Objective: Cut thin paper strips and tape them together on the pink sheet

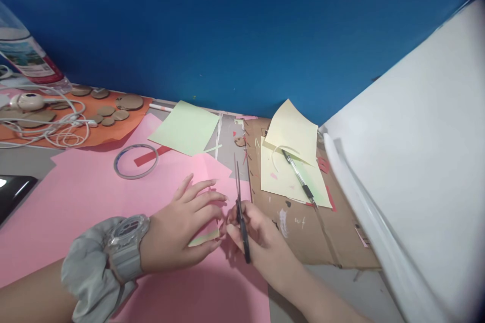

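My left hand (182,224) rests over the pink paper sheet (94,197), fingers curled around a small pale green paper piece (204,237). A grey watch and a grey scrunchie sit on that wrist. My right hand (257,237) grips black scissors (240,207), the blades pointing away from me and standing just right of the small piece. The two hands nearly touch at the fingertips.
A tape ring (136,161) and a light green sheet (185,128) lie beyond the hands. Yellow sheets with a pen (299,176) rest on cardboard (314,232) to the right. White cable and cardboard discs sit far left. A large white sheet (417,161) rises at right, before a blue wall.
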`<state>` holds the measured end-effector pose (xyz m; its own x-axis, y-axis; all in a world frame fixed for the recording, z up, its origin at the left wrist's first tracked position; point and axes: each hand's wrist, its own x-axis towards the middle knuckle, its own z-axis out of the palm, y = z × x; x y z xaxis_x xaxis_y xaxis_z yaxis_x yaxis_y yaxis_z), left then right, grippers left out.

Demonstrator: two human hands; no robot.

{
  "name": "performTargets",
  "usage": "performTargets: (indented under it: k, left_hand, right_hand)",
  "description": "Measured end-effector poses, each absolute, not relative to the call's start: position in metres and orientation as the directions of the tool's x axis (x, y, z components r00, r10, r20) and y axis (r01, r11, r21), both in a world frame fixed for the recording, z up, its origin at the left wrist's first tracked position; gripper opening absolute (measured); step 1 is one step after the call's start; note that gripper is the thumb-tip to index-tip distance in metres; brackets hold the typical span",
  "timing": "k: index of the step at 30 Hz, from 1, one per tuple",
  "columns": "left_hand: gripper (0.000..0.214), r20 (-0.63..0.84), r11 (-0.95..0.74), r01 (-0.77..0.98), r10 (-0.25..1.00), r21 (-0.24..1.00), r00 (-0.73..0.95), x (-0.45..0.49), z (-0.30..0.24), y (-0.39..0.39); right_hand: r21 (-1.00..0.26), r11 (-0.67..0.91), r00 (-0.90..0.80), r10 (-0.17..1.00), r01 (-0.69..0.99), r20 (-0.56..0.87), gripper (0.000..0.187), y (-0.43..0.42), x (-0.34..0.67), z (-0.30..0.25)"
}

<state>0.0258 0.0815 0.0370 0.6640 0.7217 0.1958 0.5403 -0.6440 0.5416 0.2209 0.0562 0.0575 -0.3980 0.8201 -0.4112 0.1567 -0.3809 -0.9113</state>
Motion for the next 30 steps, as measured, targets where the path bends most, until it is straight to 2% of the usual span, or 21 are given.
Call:
performTargets:
  k: [5, 9, 13, 17, 19, 21, 23, 26, 27, 28, 30]
  left_hand:
    - [0.021, 0.162, -0.641, 0.520, 0.704, 0.564, 0.691, 0.023, 0.037, 0.087]
    - [0.021, 0.138, -0.653, 0.506, 0.678, 0.563, 0.722, 0.023, 0.040, 0.089]
    - [0.020, 0.187, -0.669, 0.506, 0.685, 0.544, 0.704, 0.023, 0.036, 0.088]
    - [0.049, 0.257, -0.708, 0.505, 0.674, 0.493, 0.692, 0.025, 0.031, 0.088]
    - [0.065, 0.275, -0.694, 0.535, 0.699, 0.482, 0.660, 0.028, 0.034, 0.083]
    - [0.071, 0.299, -0.651, 0.572, 0.749, 0.499, 0.592, 0.033, 0.042, 0.072]
    - [0.049, 0.356, -0.594, 0.585, 0.802, 0.552, 0.479, 0.038, 0.052, 0.055]
    - [0.031, 0.396, -0.583, 0.369, 0.789, 0.724, 0.469, 0.044, 0.064, 0.030]
    - [0.017, 0.356, -0.514, 0.297, 0.818, 0.804, 0.451, 0.045, 0.066, 0.023]
    - [0.011, 0.205, -0.396, 0.239, 0.800, 0.887, 0.564, 0.046, 0.067, 0.019]
    - [0.017, -0.066, -0.124, 0.210, 0.694, 0.970, 0.717, 0.047, 0.064, 0.015]
  right_hand:
    - [-0.890, -0.230, -0.378, 0.842, 0.393, -0.385, 0.017, 0.057, 0.233, 0.069]
    - [-0.898, -0.199, -0.321, 0.885, 0.392, -0.336, 0.019, 0.055, 0.231, 0.061]
    - [-0.901, -0.176, -0.267, 0.917, 0.395, -0.296, 0.025, 0.056, 0.216, 0.048]
    - [-0.889, -0.114, -0.241, 0.940, 0.444, -0.241, 0.020, 0.054, 0.205, 0.041]
    - [-0.906, -0.110, -0.242, 0.944, 0.409, -0.224, 0.018, 0.053, 0.205, 0.039]
    - [-0.928, -0.131, -0.237, 0.946, 0.350, -0.223, 0.016, 0.053, 0.208, 0.037]
    - [-0.940, -0.134, -0.189, 0.961, 0.315, -0.200, 0.014, 0.056, 0.213, 0.035]
    - [-0.960, -0.128, -0.062, 0.987, 0.249, -0.148, 0.015, 0.063, 0.218, 0.033]
    - [-0.971, -0.138, -0.031, 0.989, 0.195, -0.147, 0.017, 0.065, 0.220, 0.033]
    - [-0.979, -0.151, -0.005, 0.988, 0.137, -0.153, 0.019, 0.066, 0.220, 0.035]
    - [-0.987, -0.158, 0.043, 0.987, 0.038, -0.156, 0.025, 0.066, 0.221, 0.039]
